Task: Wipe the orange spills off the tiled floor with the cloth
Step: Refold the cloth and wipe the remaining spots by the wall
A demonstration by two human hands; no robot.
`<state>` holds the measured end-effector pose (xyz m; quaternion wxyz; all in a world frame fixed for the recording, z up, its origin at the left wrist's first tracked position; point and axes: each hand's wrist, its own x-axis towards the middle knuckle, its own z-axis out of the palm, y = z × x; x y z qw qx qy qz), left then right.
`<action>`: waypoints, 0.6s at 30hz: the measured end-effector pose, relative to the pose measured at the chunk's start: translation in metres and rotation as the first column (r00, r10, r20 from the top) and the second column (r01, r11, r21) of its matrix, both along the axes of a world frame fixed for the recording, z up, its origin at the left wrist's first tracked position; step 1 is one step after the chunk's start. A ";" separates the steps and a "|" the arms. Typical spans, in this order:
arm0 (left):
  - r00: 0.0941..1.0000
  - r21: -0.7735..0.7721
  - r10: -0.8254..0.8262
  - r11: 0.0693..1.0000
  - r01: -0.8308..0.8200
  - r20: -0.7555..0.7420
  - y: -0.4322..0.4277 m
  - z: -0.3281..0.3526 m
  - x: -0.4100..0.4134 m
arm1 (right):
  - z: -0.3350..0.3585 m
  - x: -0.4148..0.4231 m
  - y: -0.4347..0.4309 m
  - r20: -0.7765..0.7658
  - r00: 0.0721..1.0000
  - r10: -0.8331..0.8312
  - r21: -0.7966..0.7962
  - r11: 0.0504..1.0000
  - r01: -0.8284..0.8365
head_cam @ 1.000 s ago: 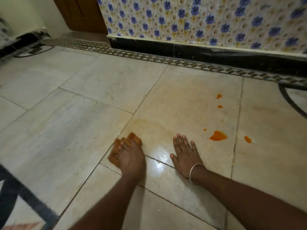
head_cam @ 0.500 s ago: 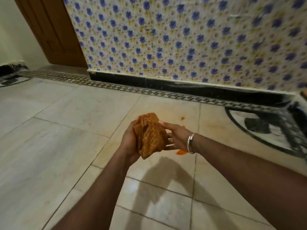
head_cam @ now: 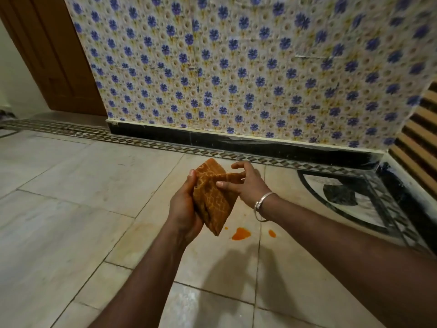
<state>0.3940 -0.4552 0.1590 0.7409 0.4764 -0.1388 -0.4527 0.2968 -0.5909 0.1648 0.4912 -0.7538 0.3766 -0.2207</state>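
An orange-brown patterned cloth (head_cam: 212, 197) is held up in the air between both hands, above the pale tiled floor (head_cam: 71, 209). My left hand (head_cam: 184, 207) grips its left side and lower part. My right hand (head_cam: 246, 185), with a silver bangle on the wrist, pinches the cloth's right edge between thumb and fingers. Below the cloth, an orange spill (head_cam: 240, 233) lies on the tile, with a smaller orange drop (head_cam: 272, 233) to its right and a tiny speck (head_cam: 226, 228) to its left.
A wall with blue flower wallpaper (head_cam: 236, 67) and a black skirting (head_cam: 236, 143) stands close ahead. A wooden door (head_cam: 47, 55) is at the left. A black-and-white floor inlay (head_cam: 343, 197) and striped slats (head_cam: 421, 138) are at the right.
Both hands left the floor and lifted the cloth into the air. The right hand, flat on the tile a second ago, now pinches the cloth. The view tilted up toward the wall.
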 end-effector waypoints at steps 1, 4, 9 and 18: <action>1.000 0.005 0.008 1.000 -0.008 0.016 -0.002 0.000 -0.001 | -0.001 0.003 0.001 0.001 0.999 -0.040 -0.014 0.999 0.040; 0.995 0.003 0.035 0.999 -0.036 0.093 -0.008 -0.002 -0.004 | 0.002 0.012 0.004 0.043 0.998 -0.055 0.157 0.986 0.047; 0.972 0.024 0.057 0.998 -0.064 0.226 -0.012 -0.003 -0.009 | 0.006 0.016 0.004 0.092 0.991 -0.097 0.399 0.916 0.052; 0.783 0.222 0.176 0.902 -0.372 0.596 -0.015 0.004 0.018 | 0.008 0.016 0.013 0.137 0.988 -0.068 0.130 0.990 0.050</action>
